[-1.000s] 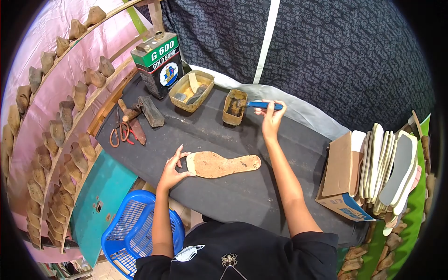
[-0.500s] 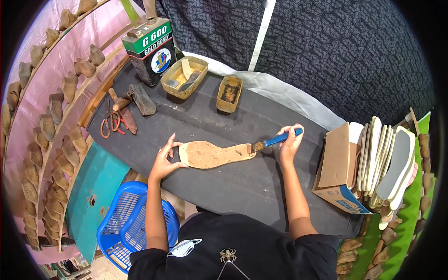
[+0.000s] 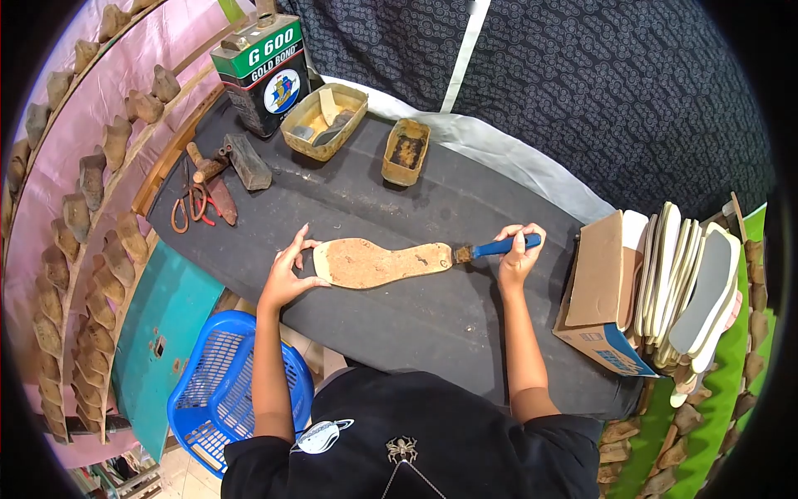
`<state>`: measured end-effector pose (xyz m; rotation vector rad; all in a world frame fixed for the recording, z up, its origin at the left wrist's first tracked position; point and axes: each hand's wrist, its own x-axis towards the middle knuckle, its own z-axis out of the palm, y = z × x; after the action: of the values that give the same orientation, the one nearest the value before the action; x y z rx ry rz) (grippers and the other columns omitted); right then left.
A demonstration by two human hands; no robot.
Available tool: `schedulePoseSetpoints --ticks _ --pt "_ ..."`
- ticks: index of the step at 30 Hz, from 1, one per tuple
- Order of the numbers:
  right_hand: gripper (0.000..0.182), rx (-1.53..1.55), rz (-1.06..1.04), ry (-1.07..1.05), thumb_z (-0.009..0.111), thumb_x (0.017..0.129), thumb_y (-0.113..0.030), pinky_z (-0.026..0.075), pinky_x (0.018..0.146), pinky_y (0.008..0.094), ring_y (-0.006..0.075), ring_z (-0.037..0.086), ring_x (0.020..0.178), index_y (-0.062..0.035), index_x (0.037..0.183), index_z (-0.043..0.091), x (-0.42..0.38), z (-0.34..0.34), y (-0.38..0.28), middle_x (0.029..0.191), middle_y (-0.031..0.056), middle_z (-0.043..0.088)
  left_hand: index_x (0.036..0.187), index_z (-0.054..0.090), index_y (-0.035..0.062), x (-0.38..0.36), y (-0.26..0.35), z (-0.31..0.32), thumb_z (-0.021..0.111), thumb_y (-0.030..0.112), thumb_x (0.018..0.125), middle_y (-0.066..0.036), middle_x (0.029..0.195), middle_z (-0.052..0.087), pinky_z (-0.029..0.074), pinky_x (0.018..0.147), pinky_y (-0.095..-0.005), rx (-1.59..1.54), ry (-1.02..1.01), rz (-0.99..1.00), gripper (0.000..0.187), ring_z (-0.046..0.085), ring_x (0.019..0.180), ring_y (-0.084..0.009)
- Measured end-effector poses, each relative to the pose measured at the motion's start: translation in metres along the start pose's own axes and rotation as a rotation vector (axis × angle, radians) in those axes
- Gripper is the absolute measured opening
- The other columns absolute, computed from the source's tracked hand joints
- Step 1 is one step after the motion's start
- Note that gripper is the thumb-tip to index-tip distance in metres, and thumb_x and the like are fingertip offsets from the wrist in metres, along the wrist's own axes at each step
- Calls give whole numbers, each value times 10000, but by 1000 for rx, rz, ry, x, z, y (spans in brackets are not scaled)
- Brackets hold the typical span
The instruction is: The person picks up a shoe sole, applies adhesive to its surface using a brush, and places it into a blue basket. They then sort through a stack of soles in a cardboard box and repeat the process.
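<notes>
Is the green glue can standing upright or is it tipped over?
Upright: the green glue can stands on its base at the table's far corner, cap on top.

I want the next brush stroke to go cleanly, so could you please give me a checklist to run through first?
1. Insole lies flat on the bench: ok.
2. Left hand steadies the insole's wide end with its fingertips: ok.
3. Right hand grips the brush handle: ok.
4. Bristles meet the insole's narrow end: ok.
5. Enough glue on the bristles: cannot tell.
6. Glue tray stands open, further back on the bench: ok.
</notes>
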<state>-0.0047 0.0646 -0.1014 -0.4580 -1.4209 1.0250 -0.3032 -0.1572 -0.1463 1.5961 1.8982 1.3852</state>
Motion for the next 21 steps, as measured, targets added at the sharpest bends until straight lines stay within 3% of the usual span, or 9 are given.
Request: schedulePoseSetpoints --ticks 2,7,12,16,21 --pt "195 51 83 9 458 867 -209 388 455 211 125 473 549 -100 929 309 -3 4 -9 673 105 502 1317 284 66 0 0 0 803 331 421 -32 993 587 376 586 -244 -8 -7 -20 1069 384 583 -130" --pt "214 64 -33 -93 467 860 -221 413 514 239 144 484 575 -92 927 309 -9 1 9 678 113 490 1318 285 73 -1 1 0 804 328 417 -23 996 585 368 612 -244 9 -6 -36 1071 380 591 -128" --pt "218 72 37 -11 473 853 -219 427 576 272 160 492 608 -87 920 312 -8 2 -4 680 111 481 1322 265 43 0 -2 0 812 277 428 -43 1007 573 366 581 -227 4 -21 -14 1073 365 604 -116" --pt "195 78 17 -114 461 850 -197 424 575 278 157 491 598 -88 926 318 -20 13 -2 681 110 483 1321 267 43 0 0 0 813 280 424 -42 1005 573 361 580 -227 -24 -24 -28 1077 367 608 -117" --pt "215 62 63 -3 459 854 -226 442 523 256 149 486 582 -90 940 316 -14 0 3 704 102 452 1321 268 44 -1 -2 0 814 272 424 -44 1011 571 360 576 -227 -8 -13 -10 1075 370 606 -117"
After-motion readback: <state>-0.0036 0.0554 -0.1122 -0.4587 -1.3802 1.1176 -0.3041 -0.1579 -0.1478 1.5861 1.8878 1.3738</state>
